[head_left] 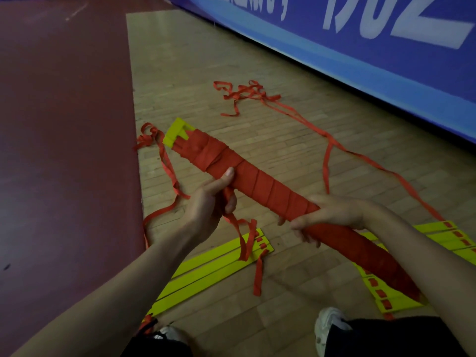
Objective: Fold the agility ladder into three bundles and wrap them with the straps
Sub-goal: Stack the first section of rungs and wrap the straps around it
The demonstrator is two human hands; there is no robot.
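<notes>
A long bundle of yellow ladder rungs wound in red strap is held slantwise above the floor, its bare yellow end pointing far left. My left hand grips the bundle's middle, thumb on top, with a loose strap tail hanging from under the fingers. My right hand is wrapped around the bundle nearer to me. Two more stacks of yellow rungs lie flat on the floor: one under my left forearm, one under the bundle's near end.
Loose red strap lies tangled on the wooden floor farther out and trails right toward the rungs. A blue banner wall runs along the right. Dark red flooring is on the left. My shoes are at the bottom.
</notes>
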